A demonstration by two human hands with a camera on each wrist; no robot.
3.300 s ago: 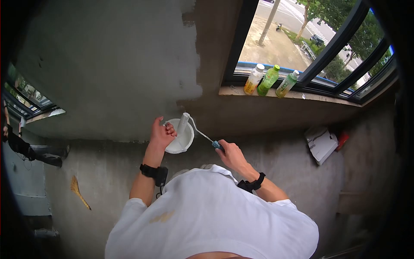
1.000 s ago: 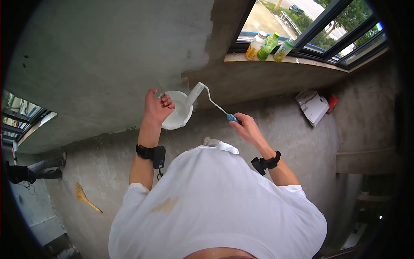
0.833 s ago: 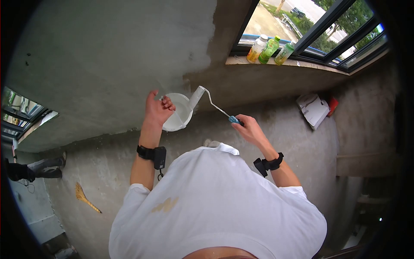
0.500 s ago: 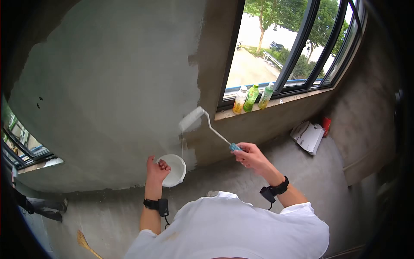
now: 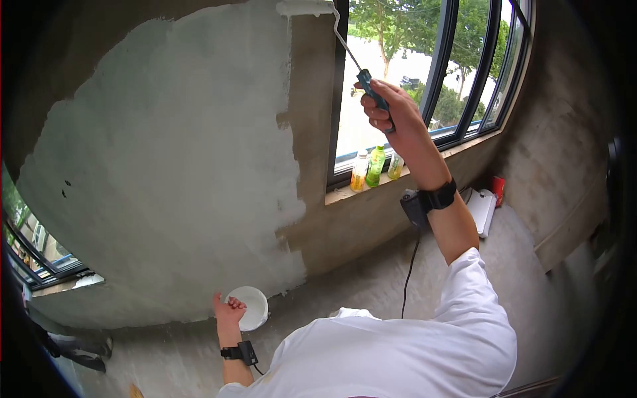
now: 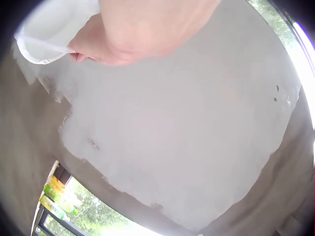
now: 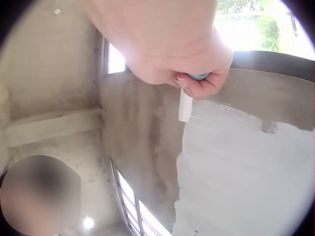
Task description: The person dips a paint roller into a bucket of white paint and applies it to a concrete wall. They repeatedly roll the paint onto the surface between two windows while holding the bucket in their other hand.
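Note:
My right hand (image 5: pixel 402 118), raised high in front of the window, grips the blue handle of a paint roller (image 5: pixel 306 7). Its white sleeve lies against the wall at the upper edge of the pale coat, close to the window frame. In the right wrist view the fingers curl round the handle, and the sleeve (image 7: pixel 185 109) shows beyond them. Low down, my left hand (image 5: pixel 230 312) holds a white bucket (image 5: pixel 266 310) of white paint. The left wrist view shows the bucket's thin handle (image 6: pixel 51 45) running to the curled fingers; the hand hides part of the bucket.
The wall (image 5: pixel 186 159) has a wide pale coat with bare brown strips round it. Several-paned window (image 5: pixel 458 73) stands right, with three drink bottles (image 5: pixel 375 166) on its sill. A white box (image 5: pixel 482 211) lies on the floor; another person's legs (image 5: pixel 83 348) show at left.
The roller has gone from the bucket's mouth up to the top of the pale coat, lifted by my right hand. The head view has tilted upward; the left hand still holds the bucket.

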